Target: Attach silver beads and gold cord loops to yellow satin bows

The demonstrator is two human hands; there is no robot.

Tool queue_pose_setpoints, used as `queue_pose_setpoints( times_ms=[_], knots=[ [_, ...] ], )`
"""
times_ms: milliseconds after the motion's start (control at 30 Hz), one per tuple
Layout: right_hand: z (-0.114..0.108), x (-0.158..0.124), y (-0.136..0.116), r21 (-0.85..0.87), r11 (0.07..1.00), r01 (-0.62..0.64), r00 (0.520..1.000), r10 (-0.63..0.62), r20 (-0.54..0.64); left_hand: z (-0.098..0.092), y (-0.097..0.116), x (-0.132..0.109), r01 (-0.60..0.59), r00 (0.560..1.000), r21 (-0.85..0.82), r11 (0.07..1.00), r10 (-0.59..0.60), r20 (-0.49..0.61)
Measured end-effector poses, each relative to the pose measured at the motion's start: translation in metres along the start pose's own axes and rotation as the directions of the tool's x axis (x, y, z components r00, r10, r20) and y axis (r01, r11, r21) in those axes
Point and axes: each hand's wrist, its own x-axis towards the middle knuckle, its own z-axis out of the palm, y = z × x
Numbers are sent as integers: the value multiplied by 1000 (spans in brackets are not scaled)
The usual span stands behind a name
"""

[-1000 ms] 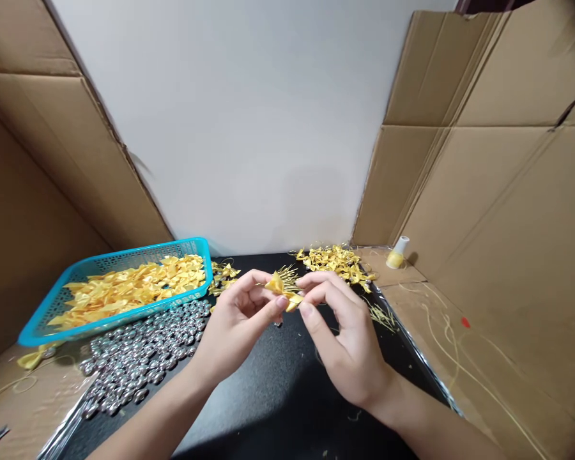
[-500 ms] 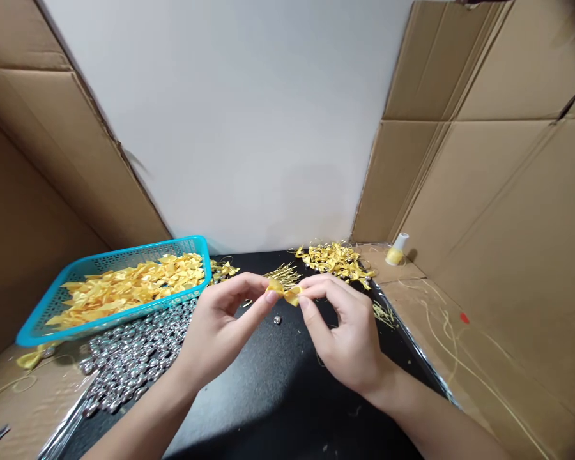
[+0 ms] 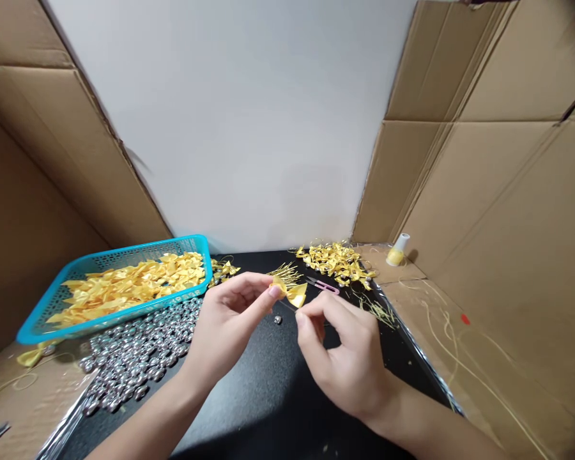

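Observation:
A small yellow satin bow (image 3: 296, 295) is pinched by one loop between the thumb and forefinger of my left hand (image 3: 232, 319). Its other loop points toward my right hand (image 3: 340, 348), whose thumb and forefinger are pressed together just below and to the right of the bow. A fine line, which looks like thread, runs from under the bow to those right fingertips. Beneath the hands, one silver bell (image 3: 278, 319) lies on the black work surface (image 3: 249, 396). Pink-handled thread snips (image 3: 323, 285) rest beyond my right hand.
On the left, a turquoise basket (image 3: 43, 319) holds many yellow bows, with silver bells (image 3: 144, 348) heaped before it. Gold cords (image 3: 285, 275) and a pile of bows with cords (image 3: 338, 262) lie at the back. A thread spool (image 3: 397, 249) stands right, near cardboard walls (image 3: 508, 211).
My right hand has let go of the bow's right loop and moved slightly down, its fingertips now apart from the ribbon. The snips have come into view. My left hand keeps its pinch.

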Motion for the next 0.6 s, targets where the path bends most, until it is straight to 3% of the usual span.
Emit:
queue_pose_setpoints(
  times_ms=[167, 433, 600],
  knots=[
    [0, 1, 6, -107, 994, -36, 999, 34, -17, 5, 4, -6, -86, 995, 39, 996, 88, -49],
    [-4, 0, 4, -105, 994, -30, 1000, 30, -4, 5, -6, -13, -296, 947, 211, 932, 315, -65],
    [-2, -3, 3, -112, 993, -39, 999, 39, -1, -2, -10, -17, -315, 944, 263, 912, 331, -18]
  ],
)
